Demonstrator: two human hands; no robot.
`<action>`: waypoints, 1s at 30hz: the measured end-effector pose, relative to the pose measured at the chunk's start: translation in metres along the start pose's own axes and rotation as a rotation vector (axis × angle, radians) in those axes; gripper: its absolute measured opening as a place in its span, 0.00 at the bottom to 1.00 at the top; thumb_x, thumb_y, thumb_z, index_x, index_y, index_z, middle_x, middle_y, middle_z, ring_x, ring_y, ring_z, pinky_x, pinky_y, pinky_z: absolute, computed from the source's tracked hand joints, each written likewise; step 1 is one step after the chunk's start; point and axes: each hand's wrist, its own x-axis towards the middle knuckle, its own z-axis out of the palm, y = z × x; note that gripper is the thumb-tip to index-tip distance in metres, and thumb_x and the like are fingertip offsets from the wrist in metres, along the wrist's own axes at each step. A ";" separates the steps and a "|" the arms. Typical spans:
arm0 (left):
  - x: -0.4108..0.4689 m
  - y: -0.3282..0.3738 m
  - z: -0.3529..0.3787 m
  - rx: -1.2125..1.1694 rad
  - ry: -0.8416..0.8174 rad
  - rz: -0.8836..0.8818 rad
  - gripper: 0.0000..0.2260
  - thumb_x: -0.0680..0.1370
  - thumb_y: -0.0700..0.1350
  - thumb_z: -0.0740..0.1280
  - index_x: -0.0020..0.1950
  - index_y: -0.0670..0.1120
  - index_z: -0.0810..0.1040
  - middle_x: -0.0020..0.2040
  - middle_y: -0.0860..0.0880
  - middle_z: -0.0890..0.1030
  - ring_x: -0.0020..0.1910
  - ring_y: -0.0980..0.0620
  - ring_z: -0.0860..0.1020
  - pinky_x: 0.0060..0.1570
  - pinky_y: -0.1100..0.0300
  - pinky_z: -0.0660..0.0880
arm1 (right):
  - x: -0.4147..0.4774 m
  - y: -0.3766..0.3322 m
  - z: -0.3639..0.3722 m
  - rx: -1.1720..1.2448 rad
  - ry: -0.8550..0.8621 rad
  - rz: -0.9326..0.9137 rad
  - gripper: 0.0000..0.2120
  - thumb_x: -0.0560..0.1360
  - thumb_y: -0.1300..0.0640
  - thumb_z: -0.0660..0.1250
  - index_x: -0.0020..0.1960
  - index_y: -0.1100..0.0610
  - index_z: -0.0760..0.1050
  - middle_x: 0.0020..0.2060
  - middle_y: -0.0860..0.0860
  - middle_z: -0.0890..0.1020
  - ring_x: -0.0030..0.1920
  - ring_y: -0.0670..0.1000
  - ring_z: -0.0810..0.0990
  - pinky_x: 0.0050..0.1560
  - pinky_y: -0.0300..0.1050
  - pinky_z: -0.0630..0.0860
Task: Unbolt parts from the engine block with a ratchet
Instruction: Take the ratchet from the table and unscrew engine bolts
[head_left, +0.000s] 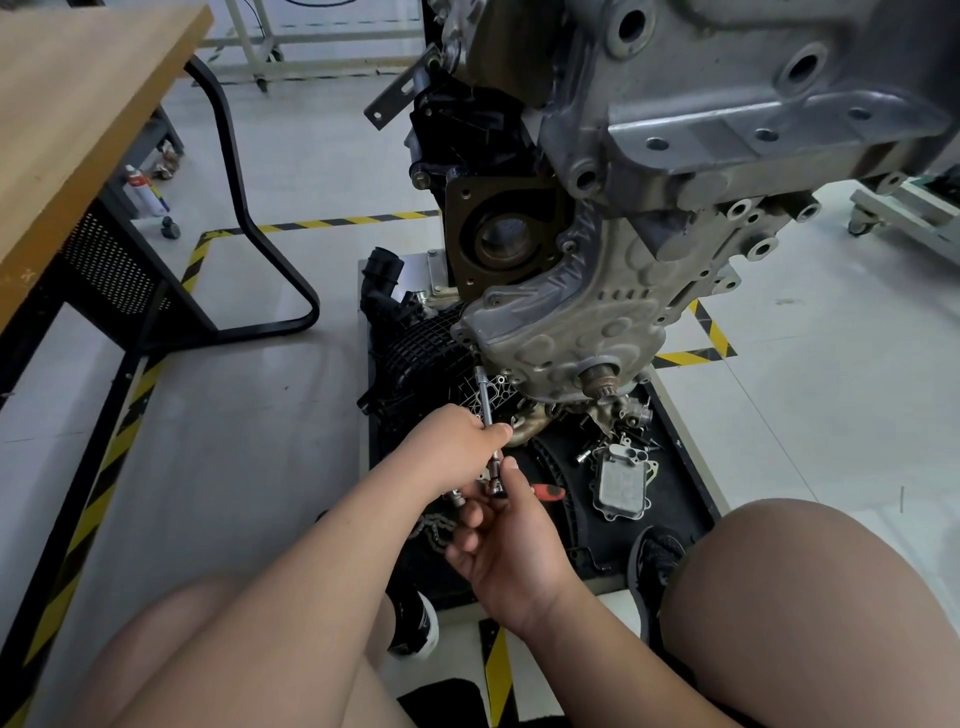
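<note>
Head view: the cast grey engine block (675, 208), ribbed and dimpled, hangs above a black tray (672, 457) of loose metal parts on a glossy pale floor (311, 171) marked with yellow-black tape (332, 222). A wooden table (78, 104) stands left of the block. Below the block's lower edge, my left hand (457, 441) curls round the slim steel extension bar (485, 400) and my right hand (511, 551) pinches the ratchet (497, 483) at its head.

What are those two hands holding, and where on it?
The ratchet with its extension bar: the left hand grips the bar near its lower end, the right hand holds the ratchet's head, where the bar plugs in.
</note>
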 end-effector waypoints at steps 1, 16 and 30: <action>0.001 0.000 0.000 0.015 0.003 0.000 0.18 0.77 0.58 0.64 0.31 0.49 0.77 0.18 0.54 0.73 0.16 0.58 0.70 0.19 0.69 0.61 | 0.000 0.000 0.000 -0.009 0.002 -0.019 0.21 0.78 0.39 0.61 0.44 0.57 0.77 0.26 0.49 0.70 0.23 0.46 0.65 0.31 0.41 0.68; 0.003 0.000 0.004 -0.019 0.003 -0.002 0.20 0.76 0.59 0.64 0.35 0.45 0.78 0.20 0.53 0.76 0.17 0.58 0.71 0.27 0.62 0.65 | 0.005 -0.001 -0.003 0.048 0.024 -0.027 0.24 0.79 0.37 0.57 0.45 0.58 0.76 0.25 0.50 0.69 0.23 0.47 0.65 0.33 0.42 0.66; 0.003 -0.001 0.001 -0.047 0.006 0.013 0.18 0.76 0.56 0.65 0.26 0.54 0.79 0.21 0.54 0.72 0.18 0.58 0.69 0.18 0.70 0.61 | -0.003 -0.003 0.002 0.070 -0.034 0.047 0.35 0.79 0.32 0.50 0.33 0.59 0.76 0.21 0.53 0.66 0.20 0.51 0.65 0.31 0.43 0.66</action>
